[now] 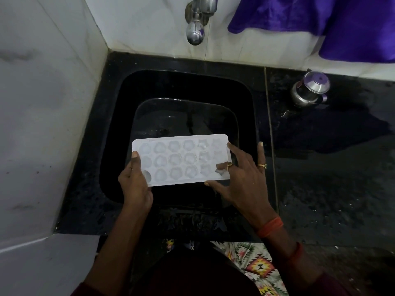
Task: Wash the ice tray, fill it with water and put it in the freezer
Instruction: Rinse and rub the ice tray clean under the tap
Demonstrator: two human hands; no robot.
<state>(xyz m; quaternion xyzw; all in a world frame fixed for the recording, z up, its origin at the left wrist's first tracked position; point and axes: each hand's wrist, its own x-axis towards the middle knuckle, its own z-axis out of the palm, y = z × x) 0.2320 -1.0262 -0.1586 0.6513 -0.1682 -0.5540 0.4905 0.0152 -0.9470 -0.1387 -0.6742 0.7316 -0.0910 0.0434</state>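
A white plastic ice tray (179, 160) with several shaped cavities is held flat over the black sink (119, 129). My left hand (134, 182) grips its left end, thumb on top. My right hand (241, 178) rests on its right end with fingers spread, thumb under the front edge and a finger pressing into a cavity. A chrome tap (197, 20) sticks out of the wall above the sink; no water stream is visible.
A steel jug (310, 89) with a lid stands on the wet black counter (331, 167) to the right. A purple cloth (320, 20) hangs at the top right. White marble walls (42, 103) close in the left side and back.
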